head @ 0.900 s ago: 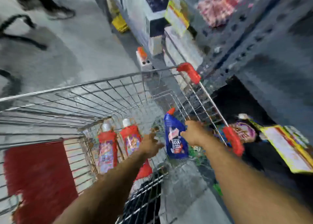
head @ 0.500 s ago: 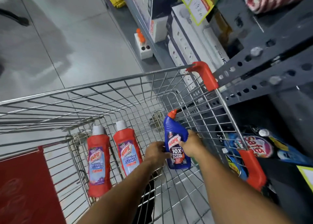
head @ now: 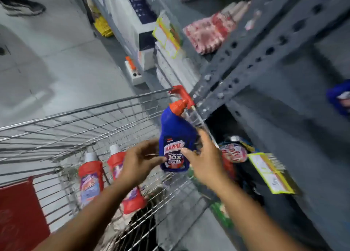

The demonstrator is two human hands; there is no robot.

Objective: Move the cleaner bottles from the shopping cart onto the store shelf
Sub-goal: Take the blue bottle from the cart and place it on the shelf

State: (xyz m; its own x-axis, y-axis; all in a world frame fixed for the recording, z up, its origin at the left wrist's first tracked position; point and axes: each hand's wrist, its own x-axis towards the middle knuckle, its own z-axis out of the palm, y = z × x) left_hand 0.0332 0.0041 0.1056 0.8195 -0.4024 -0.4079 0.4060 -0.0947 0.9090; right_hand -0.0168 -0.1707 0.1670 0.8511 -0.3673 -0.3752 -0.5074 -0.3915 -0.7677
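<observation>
Head cam is motion-blurred, so I only get coarse detail. I see the blue cleaner bottle (head: 175, 140) upright, tilted slightly right, red cap (head: 178, 106) on top, held up at about the height of the shopping cart (head: 79, 121) rim near its right side. Label reads "10X"; rest is smeared.

Right hand (head: 203, 161) is gripping the blue bottle: thumb across the front label, fingers wrapped round the right side and back. Left hand (head: 141, 160) is at the bottle's lower left, fingers curled, fingertips touching or just off the plastic; I cannot tell if it is actually clamping, it reads as loosely open.

Two red cleaner bottles (head: 91, 180) lie in the cart basket side by side, white caps pointing away from me; the right one is partly hidden behind my left forearm. Red child-seat flap (head: 20, 212) at lower left.

Store shelf (head: 265, 64), a grey perforated steel frame, stands just right of the cart, touching or near its red corner bumper (head: 181, 93). Lower bay is dark, with a few packaged goods and a yellow price tag (head: 269, 173). Boxes sit further along the aisle.
</observation>
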